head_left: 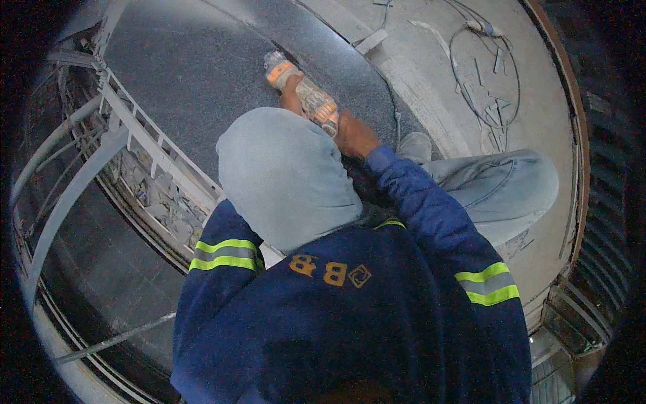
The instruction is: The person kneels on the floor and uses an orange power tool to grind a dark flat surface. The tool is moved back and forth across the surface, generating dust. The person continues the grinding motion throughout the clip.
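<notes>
My left hand (291,94) is wrapped round the front part of a dusty orange-and-grey angle grinder (311,98). The rear end of the tool sits in my right hand (355,135), its fingers closed. The grinder's front end lies over a dark grey speckled slab (182,67), close to a dark slit near the slab's right edge. Its disc cannot be made out. My bent left knee (282,175) hides most of my left forearm. To the right my other leg (505,188) is folded on the floor, with a dusty shoe (415,147) beside my right wrist.
A thin cable (396,101) runs along the slab's right side. Farther right, a looped cable (518,81) lies among light offcuts (494,111) on the dusty floor. On the left, a metal frame (145,138) borders a trough of rubble (158,195). A brown edge (577,135) bounds the floor.
</notes>
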A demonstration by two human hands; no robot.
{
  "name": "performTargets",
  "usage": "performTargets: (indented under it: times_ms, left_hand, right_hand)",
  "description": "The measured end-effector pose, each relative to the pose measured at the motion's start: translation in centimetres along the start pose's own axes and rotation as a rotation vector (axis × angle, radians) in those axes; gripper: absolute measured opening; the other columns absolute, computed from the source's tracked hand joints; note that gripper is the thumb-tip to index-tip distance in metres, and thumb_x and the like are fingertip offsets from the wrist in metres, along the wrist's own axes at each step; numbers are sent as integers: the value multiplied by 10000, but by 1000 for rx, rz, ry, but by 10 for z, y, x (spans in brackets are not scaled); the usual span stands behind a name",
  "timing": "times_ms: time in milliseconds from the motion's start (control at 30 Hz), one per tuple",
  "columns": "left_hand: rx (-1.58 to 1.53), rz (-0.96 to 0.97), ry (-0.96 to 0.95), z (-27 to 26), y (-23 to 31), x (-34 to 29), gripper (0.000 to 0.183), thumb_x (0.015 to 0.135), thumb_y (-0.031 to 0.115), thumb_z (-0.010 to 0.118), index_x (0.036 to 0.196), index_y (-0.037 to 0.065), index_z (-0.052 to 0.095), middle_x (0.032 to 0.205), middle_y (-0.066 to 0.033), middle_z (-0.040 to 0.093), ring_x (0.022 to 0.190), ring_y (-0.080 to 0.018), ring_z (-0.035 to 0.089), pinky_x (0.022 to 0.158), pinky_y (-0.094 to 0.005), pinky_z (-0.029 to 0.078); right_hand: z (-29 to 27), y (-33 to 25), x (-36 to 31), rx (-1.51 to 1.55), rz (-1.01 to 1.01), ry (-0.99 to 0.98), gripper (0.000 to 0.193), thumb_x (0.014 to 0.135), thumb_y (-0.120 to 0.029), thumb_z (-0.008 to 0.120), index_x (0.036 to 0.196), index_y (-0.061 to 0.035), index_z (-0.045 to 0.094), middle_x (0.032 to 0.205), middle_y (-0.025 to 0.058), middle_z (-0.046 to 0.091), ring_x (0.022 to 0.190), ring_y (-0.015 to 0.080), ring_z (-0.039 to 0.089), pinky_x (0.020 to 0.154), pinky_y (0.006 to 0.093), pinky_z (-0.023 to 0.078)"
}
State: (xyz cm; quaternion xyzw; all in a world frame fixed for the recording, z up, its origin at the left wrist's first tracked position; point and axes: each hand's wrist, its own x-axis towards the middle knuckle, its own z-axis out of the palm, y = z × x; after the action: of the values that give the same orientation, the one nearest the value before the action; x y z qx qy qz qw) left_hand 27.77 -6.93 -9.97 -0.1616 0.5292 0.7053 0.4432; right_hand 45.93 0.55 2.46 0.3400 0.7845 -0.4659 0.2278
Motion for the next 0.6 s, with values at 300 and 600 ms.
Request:
performTargets:
  times_ms: [300, 600]
  left_hand:
    - [18, 22, 12, -7, 17, 25, 442, 805, 415, 607, 1043, 51, 530, 853, -127, 586, 770, -325, 620, 718, -490, 537]
    - [38, 11, 39, 6, 23, 11, 415, 808, 383, 609, 1046, 53, 526, 844, -131, 587, 743, -322, 626, 714, -500, 543]
  right_hand:
    - [9, -1, 36, 146, -142, 26, 662, 705, -314, 757, 1150, 67, 450, 1125, 310, 603, 1077, 433, 602, 885, 484, 501]
    - [-2, -8, 30, 88, -114, -12, 655, 722, -370, 755, 1117, 68, 470, 1082, 320, 615, 1021, 446, 621, 845, 488, 508]
